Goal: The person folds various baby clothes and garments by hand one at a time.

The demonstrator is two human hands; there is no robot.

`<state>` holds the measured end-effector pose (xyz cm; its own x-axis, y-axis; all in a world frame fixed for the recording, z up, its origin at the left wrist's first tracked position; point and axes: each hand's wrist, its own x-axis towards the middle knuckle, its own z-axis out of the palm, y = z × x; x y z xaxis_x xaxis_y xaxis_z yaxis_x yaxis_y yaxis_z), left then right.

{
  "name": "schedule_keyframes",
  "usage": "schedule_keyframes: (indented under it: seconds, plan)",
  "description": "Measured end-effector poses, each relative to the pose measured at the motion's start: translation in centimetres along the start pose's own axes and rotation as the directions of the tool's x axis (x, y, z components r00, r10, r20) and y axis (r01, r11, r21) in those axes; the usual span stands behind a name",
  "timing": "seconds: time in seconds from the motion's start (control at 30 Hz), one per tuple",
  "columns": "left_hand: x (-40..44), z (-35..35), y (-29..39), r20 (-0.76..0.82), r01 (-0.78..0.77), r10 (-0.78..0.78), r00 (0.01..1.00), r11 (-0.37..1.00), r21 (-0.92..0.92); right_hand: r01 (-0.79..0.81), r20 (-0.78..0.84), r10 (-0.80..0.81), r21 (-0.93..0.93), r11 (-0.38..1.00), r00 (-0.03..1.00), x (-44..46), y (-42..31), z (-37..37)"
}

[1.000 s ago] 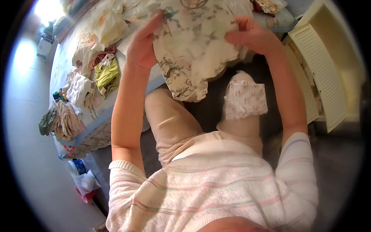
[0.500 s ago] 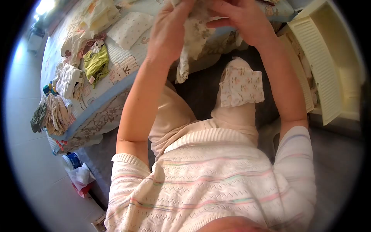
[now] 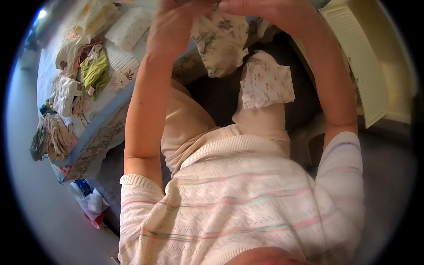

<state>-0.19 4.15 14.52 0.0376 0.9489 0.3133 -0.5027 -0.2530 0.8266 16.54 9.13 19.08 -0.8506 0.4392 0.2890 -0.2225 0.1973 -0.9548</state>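
At the top edge, a pale baby garment point(image 3: 221, 42) with a grey-green print hangs from my two hands. My left hand point(image 3: 174, 17) is closed on its upper left part. My right hand point(image 3: 258, 9) grips its upper edge from the other side. Both sets of fingers are partly cut off by the frame and blurred. A folded white cloth with a small floral print point(image 3: 267, 84) lies on my right knee, below the hanging garment.
On the left, the bed point(image 3: 106, 104) bears a yellow-green garment point(image 3: 95, 70), a white dotted cloth point(image 3: 128, 28) and a stack of folded clothes point(image 3: 59, 137). To the right stands a cream cabinet with an open slatted door point(image 3: 360, 66). A white plastic bag point(image 3: 92, 203) lies at lower left.
The garment now hangs spread out and lower between my hands, where before it was bunched. My hands have moved up toward the top edge. The cloth stays on my knee.
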Motion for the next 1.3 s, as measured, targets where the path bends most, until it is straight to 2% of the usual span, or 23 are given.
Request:
schedule_keyframes:
  seconds: [0.03, 0.07, 0.13, 0.17, 0.23, 0.33, 0.43, 0.47, 0.57, 0.67, 0.77, 0.8, 0.9, 0.93, 1.07, 1.17, 1.2, 1.23, 1.3]
  plan:
    - [0.0, -0.1, 0.0, -0.014, -0.003, 0.002, 1.000, 0.997, -0.080, 0.016, 0.007, -0.016, -0.016, 1.000, 1.000, -0.1, 0.1, 0.1]
    - [-0.4, 0.0, 0.6, -0.076, 0.032, -0.037, 0.996, 0.997, -0.067, -0.008, -0.028, 0.007, -0.027, 1.000, 1.000, -0.3, -0.1, 0.2]
    - [-0.5, -0.8, 0.9, -0.095, 0.101, -0.110, 0.989, 0.990, -0.095, -0.049, -0.092, 0.045, -0.048, 0.998, 0.995, -0.8, -1.0, 0.8]
    - [-0.5, -1.1, 1.0, -0.106, 0.132, -0.144, 0.984, 0.985, -0.107, -0.150, -0.223, 0.119, -0.127, 0.981, 0.968, -1.0, -1.5, 0.9]
    - [-0.5, -1.6, 1.2, -0.108, 0.157, -0.166, 0.980, 0.984, -0.090, -0.369, -0.484, 0.221, -0.233, 0.900, 0.846, -1.5, -2.2, 0.8]
    - [-0.6, -2.0, 1.3, -0.064, 0.233, -0.242, 0.968, 0.964, -0.128, -0.246, -0.496, 0.137, -0.162, 0.956, 0.857, -2.6, 0.7, -1.1]
    - [-0.8, -1.4, 1.3, -0.003, 0.310, -0.316, 0.949, 0.933, -0.181, -0.417, -0.350, 0.396, 0.017, 0.909, 0.849, -2.4, 1.2, 0.5]
    - [-0.9, -1.1, 1.2, 0.017, 0.333, -0.336, 0.942, 0.922, -0.197, -0.472, -0.411, 0.409, -0.061, 0.879, 0.815, -2.2, 1.0, 1.1]
    - [-0.8, -1.3, 0.8, 0.049, 0.288, -0.284, 0.957, 0.951, -0.114, -0.532, -0.440, 0.487, 0.024, 0.847, 0.755, -1.3, 1.5, 2.2]
    - [-0.7, -3.9, -0.7, 0.102, 0.151, -0.158, 0.982, 0.986, 0.074, -0.545, -0.481, 0.491, 0.031, 0.838, 0.727, -1.5, 1.8, 2.0]
    - [-1.2, -6.9, -2.8, 0.271, 0.169, -0.178, 0.946, 0.984, 0.057, -0.461, -0.479, 0.427, 0.052, 0.886, 0.767, -2.3, 1.2, 2.3]
    - [-1.2, -8.0, -3.8, 0.234, 0.222, -0.208, 0.950, 0.974, -0.035, -0.422, -0.457, 0.434, 0.136, 0.896, 0.776, -2.6, 1.1, 2.4]
    - [-1.3, -7.7, -6.4, 0.361, 0.184, -0.178, 0.915, 0.983, 0.018, -0.308, -0.436, 0.436, 0.334, 0.891, 0.788, -3.6, 0.5, 2.2]
    - [-1.6, -7.5, -6.6, 0.383, 0.323, -0.301, 0.873, 0.946, 0.005, -0.275, -0.458, 0.431, 0.368, 0.888, 0.778, -3.8, 0.0, 2.3]
    - [-2.4, -7.3, -10.2, 0.430, 0.442, -0.420, 0.799, 0.895, 0.053, -0.181, -0.568, 0.392, 0.393, 0.902, 0.724, -5.2, -2.4, 2.4]
    - [-2.7, -6.5, -11.0, 0.408, 0.531, -0.583, 0.703, 0.811, 0.243, -0.044, -0.526, 0.326, 0.479, 0.877, 0.785, -10.9, -2.3, -1.9]
    - [-2.9, -6.2, -11.4, 0.378, 0.500, -0.609, 0.697, 0.791, 0.353, -0.038, -0.405, 0.315, 0.562, 0.827, 0.858, -13.3, -2.3, -3.6]
    - [-3.0, -6.0, -11.6, 0.386, 0.546, -0.674, 0.630, 0.738, 0.397, -0.027, -0.536, 0.367, 0.539, 0.842, 0.761, -14.7, -1.9, -3.5]
    - [-3.2, -6.3, -11.8, 0.389, 0.619, -0.788, 0.478, 0.616, 0.487, -0.019, -0.751, 0.431, 0.488, 0.872, 0.500, -17.8, -0.4, -2.6]
